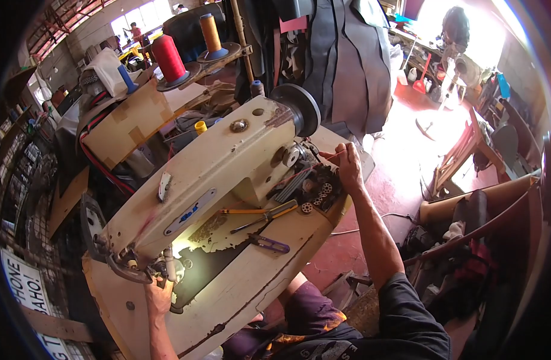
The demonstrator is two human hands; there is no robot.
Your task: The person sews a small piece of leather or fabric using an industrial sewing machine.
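Note:
A worn cream sewing machine [197, 180] stands across the table, its lamp lighting the needle area. My left hand [159, 295] is at the needle end, fingers closed beside the presser bar [169, 262]; what they pinch is hidden. On the far right, my right hand [349, 165] pinches a thin red thread [293, 176] stretched toward the machine, near the small winding wheel [291, 157]. Below that hand lie several metal bobbins [307, 207]. A screwdriver [266, 216], a yellow pencil [242, 211] and purple thread snips [269, 243] rest on the machine bed.
A red thread cone [169, 59] and an orange one [211, 36] stand on a rack behind the machine. Dark leather-like sheets [353, 66] hang at the back. A wooden frame [461, 156] stands on the red floor at right. People are in the background.

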